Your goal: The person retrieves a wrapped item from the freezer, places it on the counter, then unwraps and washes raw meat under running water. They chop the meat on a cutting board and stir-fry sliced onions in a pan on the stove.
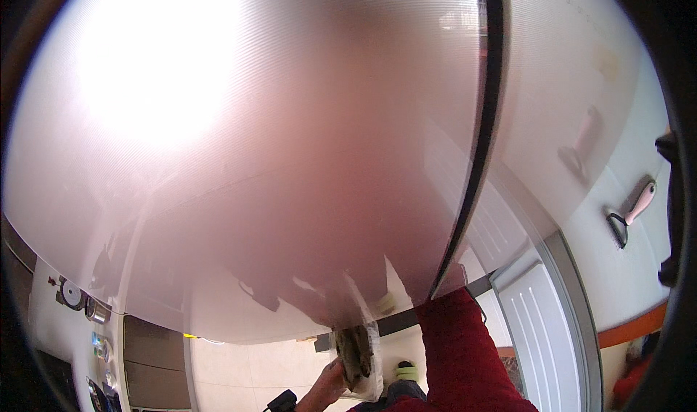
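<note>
My left hand (331, 382) grips the side of a clear plastic pack (373, 357), low in the view. Brown and greenish contents (355, 355) show inside it; their kind is unclear. A large glossy white panel (261, 221), possibly a refrigerator door, fills most of the view close to my head. Along its right side runs a black edge strip (484, 118). My right arm, in a red sleeve (463, 352), reaches up to the lower end of this strip. The right hand is out of view, hidden past the panel's edge.
A pink-handled brush (637, 210) hangs on the white surface at right. Below it stand a ridged white panel (531, 325) and an orange-brown strip (634, 325). At left, a counter (60, 325) bears a steel pot (98, 311) and jars (99, 346), beside brown cabinets (155, 357). A green slipper (405, 373) shows on the floor.
</note>
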A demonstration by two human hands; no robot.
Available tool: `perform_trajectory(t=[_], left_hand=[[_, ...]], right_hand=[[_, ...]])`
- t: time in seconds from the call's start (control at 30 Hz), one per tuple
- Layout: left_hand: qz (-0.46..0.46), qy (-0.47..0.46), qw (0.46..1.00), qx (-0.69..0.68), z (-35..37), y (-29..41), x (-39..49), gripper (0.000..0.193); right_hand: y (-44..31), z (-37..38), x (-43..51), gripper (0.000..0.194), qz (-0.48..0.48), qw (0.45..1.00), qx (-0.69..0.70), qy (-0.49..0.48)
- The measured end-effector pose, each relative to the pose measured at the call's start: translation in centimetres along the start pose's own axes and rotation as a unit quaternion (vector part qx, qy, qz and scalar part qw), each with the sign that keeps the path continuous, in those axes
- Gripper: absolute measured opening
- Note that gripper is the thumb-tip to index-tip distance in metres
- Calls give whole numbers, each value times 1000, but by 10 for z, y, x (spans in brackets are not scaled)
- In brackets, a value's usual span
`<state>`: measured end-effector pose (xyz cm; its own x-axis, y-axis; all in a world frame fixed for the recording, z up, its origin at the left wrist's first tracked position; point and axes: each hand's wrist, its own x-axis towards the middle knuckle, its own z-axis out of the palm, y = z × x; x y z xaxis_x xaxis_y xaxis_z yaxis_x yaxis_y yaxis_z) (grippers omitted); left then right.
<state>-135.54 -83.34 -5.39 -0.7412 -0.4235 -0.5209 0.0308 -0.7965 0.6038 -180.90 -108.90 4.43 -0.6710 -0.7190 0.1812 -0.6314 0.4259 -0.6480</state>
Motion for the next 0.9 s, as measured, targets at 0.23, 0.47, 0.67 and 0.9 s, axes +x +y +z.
perform_trajectory(t=[0.23,0.47,0.67,0.9], left_hand=[[114,2,883,455,-5,17,13,46],[113,-14,984,138,-1,36,34,39],[132,-47,981,131,-6,48,34,33],[108,-38,975,190,-25,48,51,38]], right_hand=[[-5,1,-9,29,-10,999,43,18],[-7,-2,-36,29,-18,992,107,60],[11,-6,-117,29,-54,961,237,130],[47,-7,-228,30,-9,912,383,148]])
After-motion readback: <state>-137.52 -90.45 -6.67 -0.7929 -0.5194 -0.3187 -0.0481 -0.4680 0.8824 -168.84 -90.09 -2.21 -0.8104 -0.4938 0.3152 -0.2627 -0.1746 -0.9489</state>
